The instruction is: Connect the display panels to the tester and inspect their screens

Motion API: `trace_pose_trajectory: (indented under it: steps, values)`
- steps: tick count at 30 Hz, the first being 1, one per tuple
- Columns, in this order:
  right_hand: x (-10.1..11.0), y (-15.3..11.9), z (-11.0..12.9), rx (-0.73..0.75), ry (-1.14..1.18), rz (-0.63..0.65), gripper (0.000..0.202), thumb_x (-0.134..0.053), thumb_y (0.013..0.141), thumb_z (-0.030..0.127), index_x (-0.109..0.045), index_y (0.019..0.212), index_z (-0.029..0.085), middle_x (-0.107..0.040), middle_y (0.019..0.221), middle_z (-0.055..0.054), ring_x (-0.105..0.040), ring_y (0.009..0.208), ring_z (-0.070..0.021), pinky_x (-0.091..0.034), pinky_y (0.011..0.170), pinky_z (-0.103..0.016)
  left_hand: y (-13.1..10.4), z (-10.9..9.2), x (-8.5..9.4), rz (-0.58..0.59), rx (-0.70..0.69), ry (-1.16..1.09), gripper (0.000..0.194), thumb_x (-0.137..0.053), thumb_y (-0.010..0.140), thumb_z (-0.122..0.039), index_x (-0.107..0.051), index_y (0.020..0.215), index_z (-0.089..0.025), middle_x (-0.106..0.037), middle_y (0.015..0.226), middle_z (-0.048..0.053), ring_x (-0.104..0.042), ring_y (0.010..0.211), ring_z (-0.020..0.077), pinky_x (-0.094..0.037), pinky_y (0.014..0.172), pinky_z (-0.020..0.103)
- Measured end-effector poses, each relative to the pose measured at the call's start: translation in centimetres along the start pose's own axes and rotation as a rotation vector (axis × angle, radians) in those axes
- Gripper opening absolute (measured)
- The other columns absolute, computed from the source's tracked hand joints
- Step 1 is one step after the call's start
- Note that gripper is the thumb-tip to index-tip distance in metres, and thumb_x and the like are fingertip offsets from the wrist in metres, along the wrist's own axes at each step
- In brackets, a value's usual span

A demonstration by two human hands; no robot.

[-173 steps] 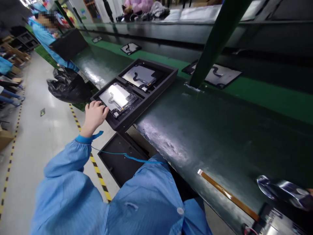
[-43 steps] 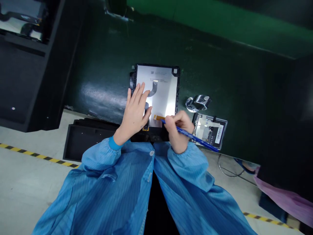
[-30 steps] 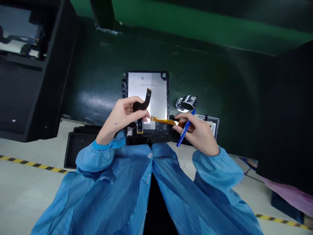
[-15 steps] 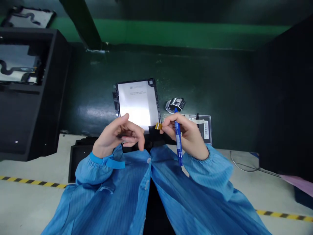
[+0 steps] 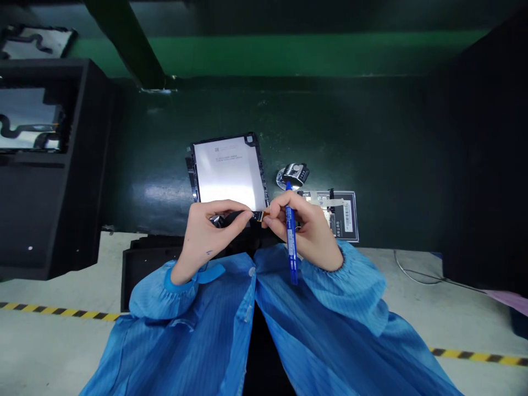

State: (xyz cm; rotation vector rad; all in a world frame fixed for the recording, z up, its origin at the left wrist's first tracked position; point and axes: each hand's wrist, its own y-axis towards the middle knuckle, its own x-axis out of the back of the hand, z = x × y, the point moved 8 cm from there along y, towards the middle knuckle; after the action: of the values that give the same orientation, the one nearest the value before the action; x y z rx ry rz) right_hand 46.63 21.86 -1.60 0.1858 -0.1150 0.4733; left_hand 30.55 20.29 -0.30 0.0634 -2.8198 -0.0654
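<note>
The black ribbon cable (image 5: 256, 216) is pinched near its tip between the thumb and fingers of the left hand (image 5: 208, 228), at the near end of the front screen panel (image 5: 229, 168). The orange flex strip (image 5: 266, 212) is pinched end-on to it by the right hand (image 5: 307, 228), where a blue marker (image 5: 291, 242) is also gripped; whether cable and strip are joined cannot be told. Both are judged light, floppy and easily creased, best held by their stiffer ends. One cable, one strip and one marker are counted, with three panels: one in front, one in the black tray (image 5: 88, 126), one behind it; one chrome piece (image 5: 295, 173) is seen on the counter (image 5: 371, 159)
</note>
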Motion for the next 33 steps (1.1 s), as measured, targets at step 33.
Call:
trace_pose_trajectory:
  steps: [33]
  values:
    - [0.1,0.0,0.7,0.040,-0.064,0.026,0.017,-0.062,0.089,0.009,-0.052,0.085,0.022,-0.067,0.082,0.004,-0.067,0.072,-0.0087,-0.049,0.064,-0.018,0.2,1.4,-0.7,0.029,0.104,-0.080,0.009,-0.074,0.082,-0.023,-0.076,0.074,-0.020,-0.077,0.073,0.001,-0.070,0.068,0.0150,-0.055,0.064,0.026]
